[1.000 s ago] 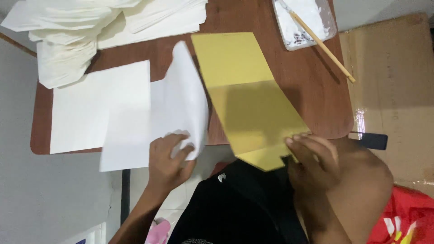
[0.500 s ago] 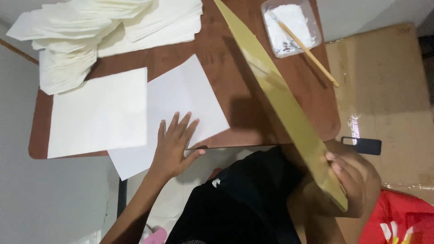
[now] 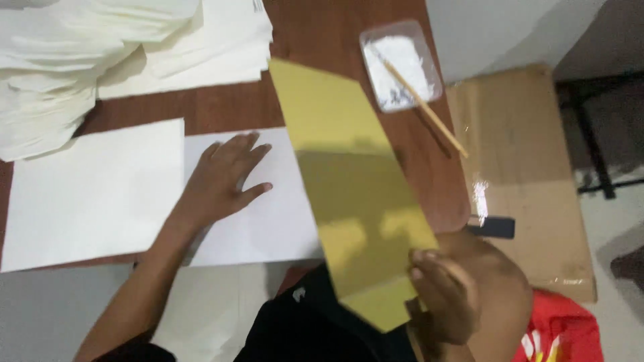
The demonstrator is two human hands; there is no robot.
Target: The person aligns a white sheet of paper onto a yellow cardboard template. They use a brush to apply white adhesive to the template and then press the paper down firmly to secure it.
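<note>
While your left hand (image 3: 225, 177) lies flat with fingers spread on the white sheet (image 3: 268, 221), pinning it to the table (image 3: 322, 40), your right hand (image 3: 443, 302) holds the gold sheet (image 3: 349, 201) by its near corner, fingers pressed together on it. The gold sheet is lifted and tilted, its far end over the table near the tray (image 3: 401, 64), its near end off the table's edge above your lap. It overlaps the right side of the white sheet as seen from above, but I cannot tell whether it touches it.

You look to be at the stage of bringing the gold sheet to the white one. A second white sheet (image 3: 94, 194) lies just beside on the left, and a stack of paper (image 3: 100, 47) fills the far left corner. The tray holds white paste or powder, with a stick (image 3: 422, 107) resting across it.

The next move, as I judge it, calls for lowering the gold sheet flat and squaring its edges. Keep the palm down so the white sheet does not slide, and keep the far end clear of the stick.
</note>
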